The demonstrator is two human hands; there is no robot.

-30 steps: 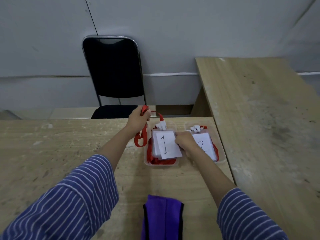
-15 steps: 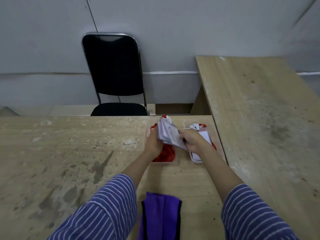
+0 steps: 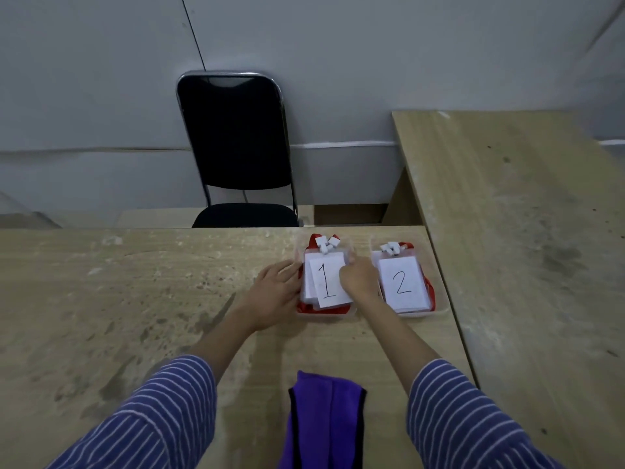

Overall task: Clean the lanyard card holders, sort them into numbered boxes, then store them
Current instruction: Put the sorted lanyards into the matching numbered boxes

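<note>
While card "1" (image 3: pixel 327 282) lies lengthwise, clip end away, R hand (image 3: pixel 359 278) fingers pinch it; L hand (image 3: pixel 274 292) flat beside box.

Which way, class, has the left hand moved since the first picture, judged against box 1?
Yes. The left hand has come down from above the far left corner of box 1 to its left side, now level with the "1" card.

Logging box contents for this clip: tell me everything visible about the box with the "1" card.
The box marked 1 is a clear, shallow plastic tray near the far edge of the wooden table, just left of the box marked 2. It holds red lanyard straps, white clips at the far end and stacked card holders, topped by a slightly tilted white card with a handwritten 1. The left hand rests at its left side; the right hand touches the card's right edge.
</note>
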